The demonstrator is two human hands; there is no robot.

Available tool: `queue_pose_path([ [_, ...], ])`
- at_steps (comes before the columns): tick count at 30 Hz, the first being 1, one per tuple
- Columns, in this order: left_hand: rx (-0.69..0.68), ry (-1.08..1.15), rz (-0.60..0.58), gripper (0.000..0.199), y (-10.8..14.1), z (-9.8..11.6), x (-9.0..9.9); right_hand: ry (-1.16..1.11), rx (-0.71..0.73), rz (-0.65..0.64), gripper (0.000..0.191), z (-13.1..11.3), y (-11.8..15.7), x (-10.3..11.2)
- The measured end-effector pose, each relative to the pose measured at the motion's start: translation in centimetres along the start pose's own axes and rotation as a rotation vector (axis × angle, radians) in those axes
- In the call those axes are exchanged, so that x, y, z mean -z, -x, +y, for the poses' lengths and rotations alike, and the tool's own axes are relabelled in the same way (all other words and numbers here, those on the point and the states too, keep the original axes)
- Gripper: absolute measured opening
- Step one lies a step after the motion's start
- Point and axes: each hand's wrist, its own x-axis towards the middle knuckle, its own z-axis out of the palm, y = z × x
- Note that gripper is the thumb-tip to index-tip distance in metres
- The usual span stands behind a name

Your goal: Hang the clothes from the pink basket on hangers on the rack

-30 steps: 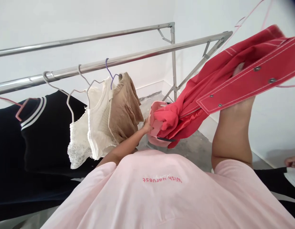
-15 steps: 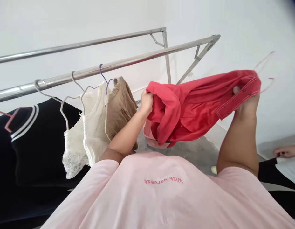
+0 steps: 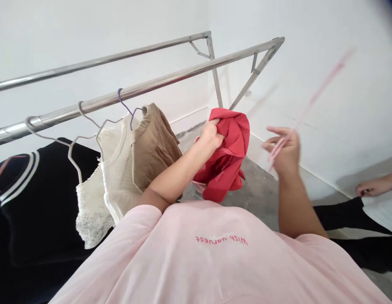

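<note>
Bunched and hanging, a red garment (image 3: 229,147) dangles from my left hand (image 3: 212,134), whose fingers are closed on its upper edge. What kind of garment it is I cannot tell from the folds. My right hand (image 3: 286,152) is apart from it, to the right, holding a thin pink clothes hanger (image 3: 310,105) that is smeared by motion and slants up to the right. Some fingers of that hand point left. Below the red cloth, part of a pink basket (image 3: 200,185) shows on the floor.
A metal clothes rack (image 3: 170,80) runs across in front. On it hang a brown garment (image 3: 156,143), cream lace tops (image 3: 116,164) and a black garment (image 3: 53,198) with white neck stripes. At the right, another person's hand (image 3: 375,188) rests near dark trousers.
My right hand has let go of the red garment and moved left with the pink hanger. The garment, stretched out before, now hangs bunched from my left hand, which has shifted right.
</note>
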Motion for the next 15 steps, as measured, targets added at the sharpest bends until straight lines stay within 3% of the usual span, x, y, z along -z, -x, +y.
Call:
queue_pose_path([
  [2, 0.047, 0.0, -0.011, 0.016, -0.2, -1.3, -0.3, 0.073, 0.015, -0.14, 0.058, -0.2, 1.9, -3.9],
  [5, 0.029, -0.021, -0.024, 0.017, -0.5, -1.8, -0.1, 0.258, 0.147, -0.087, 0.035, 0.3, 2.8, -6.9],
  [8, -0.005, -0.084, -0.16, 0.017, -1.1, -1.5, 1.2, 0.283, 0.163, -0.06, 0.021, 0.9, 1.9, -6.9],
  [11, -0.048, -0.223, -0.508, 0.008, -2.1, -1.8, 3.9, 0.246, 0.13, -0.068, 0.025, 1.2, 0.6, -5.9],
  [13, -0.152, -0.362, -0.683, 0.015, -2.7, -2.5, 6.6, 0.216, 0.098, -0.066, 0.03, 1.5, -0.1, -5.4],
  [15, -0.305, -0.558, -0.668, 0.03, -2.8, -3.4, 9.7, 0.163, 0.049, -0.059, 0.036, 1.8, -0.7, -5.1],
])
